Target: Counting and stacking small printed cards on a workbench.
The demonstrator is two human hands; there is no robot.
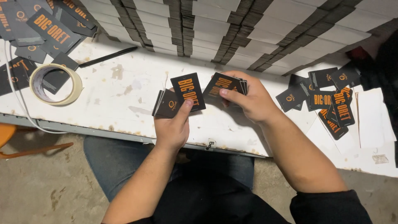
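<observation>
Midway, seemingly: left hand (172, 128) grips a small tag stack (180, 97), right hand (248, 99) clamps another stack (226, 85). Loose tags (327, 101) still lie unsorted on the table (124, 95).

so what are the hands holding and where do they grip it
The left hand pins a small stack of black card tags with orange print by its lower edge; the right hand grips another stack by one end.
</observation>
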